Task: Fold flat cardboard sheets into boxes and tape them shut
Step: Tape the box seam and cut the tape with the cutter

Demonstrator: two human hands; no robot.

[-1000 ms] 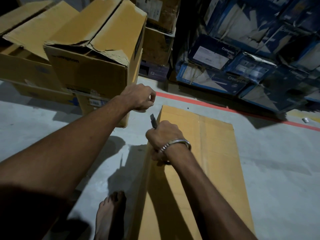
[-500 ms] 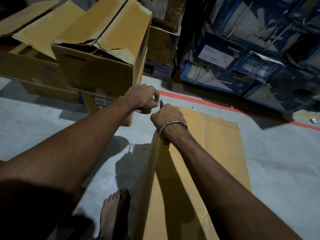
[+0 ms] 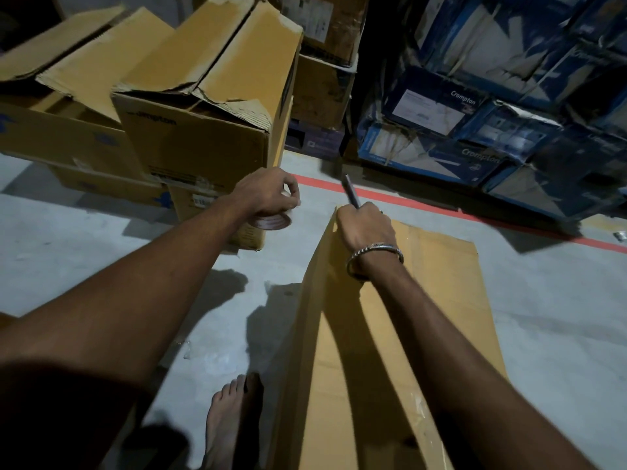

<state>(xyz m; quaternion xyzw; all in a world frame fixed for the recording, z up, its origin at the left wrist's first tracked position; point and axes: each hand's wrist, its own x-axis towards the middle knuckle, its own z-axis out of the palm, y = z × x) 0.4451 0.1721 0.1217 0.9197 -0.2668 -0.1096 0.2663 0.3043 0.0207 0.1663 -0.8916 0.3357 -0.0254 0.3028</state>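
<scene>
— Left hand (image 3: 268, 195) is curling its fingers round a roll of tape (image 3: 273, 221), holding it above the floor (image 3: 84, 239) just in front of the open brown box (image 3: 203, 130). Which step are we looking at?

— Taping, I'm judging. Moving rightward, the right hand (image 3: 364, 225) is closing in a fist round a thin dark tool (image 3: 351, 191), its tip sticking up past the knuckles, while the hand is sitting at the far corner of the cardboard sheet (image 3: 441, 300). That sheet is lying on the floor with its left edge lifting into a raised panel.

— So what is the next move calling for?

— Probably bringing the tape across to that edge and keeping the panel steady, with the tool ready for cutting a strip. That is only my reading.

— Anything you are failing to make out?

— Plenty. Whether the tool is a blade or a pen is staying unclear in this dim light. Any free tape end is hiding under the left fingers. The sheet's near end is running out of frame, and the right forearm is covering part of its seam. Blue cartons (image 3: 475, 123) on the far right are blurring into shadow.
</scene>
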